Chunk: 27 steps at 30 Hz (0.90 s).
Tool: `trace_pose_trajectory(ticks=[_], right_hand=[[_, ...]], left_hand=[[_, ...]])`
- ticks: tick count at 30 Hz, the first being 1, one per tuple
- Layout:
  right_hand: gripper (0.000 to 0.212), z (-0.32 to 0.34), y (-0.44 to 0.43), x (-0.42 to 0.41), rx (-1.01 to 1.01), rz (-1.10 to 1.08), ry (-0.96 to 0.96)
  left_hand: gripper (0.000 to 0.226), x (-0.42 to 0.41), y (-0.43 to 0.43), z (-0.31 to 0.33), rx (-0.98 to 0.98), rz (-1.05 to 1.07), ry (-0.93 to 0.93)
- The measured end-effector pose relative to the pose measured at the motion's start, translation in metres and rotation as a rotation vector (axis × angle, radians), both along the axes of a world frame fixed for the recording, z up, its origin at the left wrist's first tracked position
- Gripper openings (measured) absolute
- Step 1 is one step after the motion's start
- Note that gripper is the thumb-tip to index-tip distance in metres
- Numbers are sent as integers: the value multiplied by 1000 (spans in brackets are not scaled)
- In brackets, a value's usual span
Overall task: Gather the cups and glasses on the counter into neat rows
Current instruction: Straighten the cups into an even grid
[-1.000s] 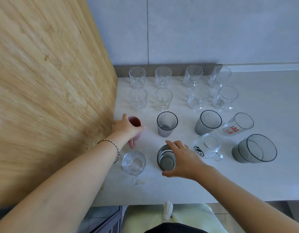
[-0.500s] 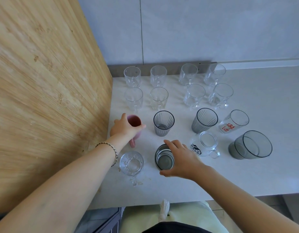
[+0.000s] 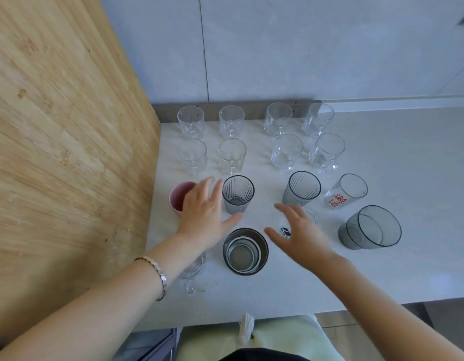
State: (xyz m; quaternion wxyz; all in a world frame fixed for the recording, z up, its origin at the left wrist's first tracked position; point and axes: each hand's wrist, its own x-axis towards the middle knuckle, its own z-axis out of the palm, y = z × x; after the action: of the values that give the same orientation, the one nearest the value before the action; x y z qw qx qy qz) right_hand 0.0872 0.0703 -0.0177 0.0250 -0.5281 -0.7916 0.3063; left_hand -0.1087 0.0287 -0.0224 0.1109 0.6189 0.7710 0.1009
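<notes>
Two rows of clear glass mugs (image 3: 231, 121) stand at the back of the white counter (image 3: 408, 157). In front stand a pink cup (image 3: 176, 196), two dark striped glasses (image 3: 238, 194) (image 3: 302, 187) and a glass with red print (image 3: 347, 191). A dark cup with stacked cups inside (image 3: 245, 251) sits nearest me. My left hand (image 3: 203, 212) hovers open between the pink cup and the left striped glass. My right hand (image 3: 297, 233) is open above a clear mug with a logo (image 3: 285, 231), partly hiding it. A clear mug (image 3: 192, 269) lies under my left wrist.
A large grey glass bowl-like tumbler (image 3: 370, 227) stands at the right. A tall wooden panel (image 3: 64, 139) walls off the left side. The counter's front edge (image 3: 330, 308) runs below my arms, with a grey tiled wall behind.
My left hand let go of the pink cup and moved right. My right hand released the dark stacked cup and lifted toward the logo mug.
</notes>
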Motion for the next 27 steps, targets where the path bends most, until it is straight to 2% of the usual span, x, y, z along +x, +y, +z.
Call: trace_pose_trajectory(ticks=[1, 3, 5, 7, 11, 15, 21, 24, 27], right_hand=[[62, 0, 9, 10, 50, -46, -10], [65, -2, 23, 27, 44, -73, -98], [78, -5, 32, 38, -45, 6, -238], [84, -10, 36, 42, -98, 88, -294], [72, -16, 38, 50, -49, 102, -313], [73, -21, 24, 67, -60, 49, -353], [72, -30, 15, 83, -50, -25, -176], [71, -32, 16, 81, -47, -19, -152], [78, -31, 16, 81, -62, 19, -170]], left_hand=[[91, 14, -4, 6, -62, -74, -11], [92, 40, -14, 6, -284, -138, 13], [101, 60, -20, 1, -454, -136, 14], [105, 70, -23, -9, -538, -92, 9], [95, 80, -24, -12, -532, 7, -48], [89, 82, -25, -14, -500, 45, -60], [83, 86, -28, -15, -425, 93, -93], [87, 88, -28, -12, -438, 102, -130], [96, 90, -27, -9, -484, 98, -86]])
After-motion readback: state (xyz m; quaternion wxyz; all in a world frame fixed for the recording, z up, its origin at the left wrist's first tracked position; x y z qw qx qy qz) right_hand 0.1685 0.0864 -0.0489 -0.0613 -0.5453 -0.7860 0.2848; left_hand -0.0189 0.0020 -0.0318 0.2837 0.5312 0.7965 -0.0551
